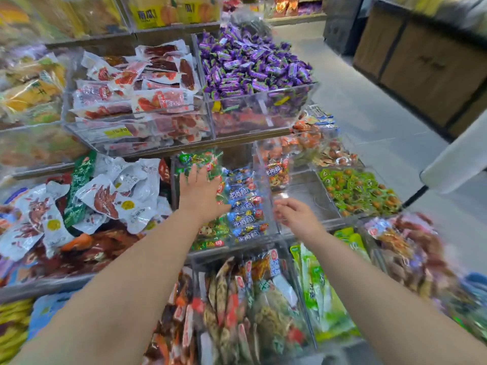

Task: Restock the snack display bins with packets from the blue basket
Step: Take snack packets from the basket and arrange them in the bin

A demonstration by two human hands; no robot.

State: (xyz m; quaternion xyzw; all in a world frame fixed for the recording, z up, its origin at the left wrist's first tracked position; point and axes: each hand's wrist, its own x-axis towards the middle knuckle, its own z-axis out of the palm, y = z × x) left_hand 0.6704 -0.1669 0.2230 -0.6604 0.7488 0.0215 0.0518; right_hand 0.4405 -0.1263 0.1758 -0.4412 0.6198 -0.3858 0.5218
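Both forearms reach over the front bins. Beyond them the left hand [200, 193] lies flat, fingers straight, on the green and blue packets [245, 206] in the clear bin [272, 229], seemingly levelling them to make room. The right hand [297, 214] hovers beside the bin's wall, fingers loosely curled; blur hides whether it holds anything. No blue basket is clearly visible.
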